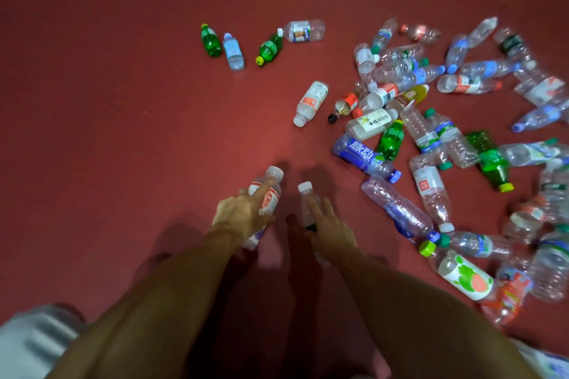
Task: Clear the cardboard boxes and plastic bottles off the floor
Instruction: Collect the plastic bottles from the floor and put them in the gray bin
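Note:
My left hand (238, 214) grips a clear bottle with a red-and-white label (271, 194), its white cap pointing away from me; a second white cap pokes out below the palm. My right hand (328, 229) holds a small clear bottle with a white cap (306, 197), also pointing away. Both hands hover low over the red floor (123, 117). A large heap of clear, green and blue plastic bottles (446, 148) lies to the right. No cardboard box is in view.
Two green bottles and two clear ones (234, 52) lie apart at the far centre. A lone red-labelled bottle (311, 103) lies near the heap's left edge. A grey-white object (34, 338) sits at the bottom left corner.

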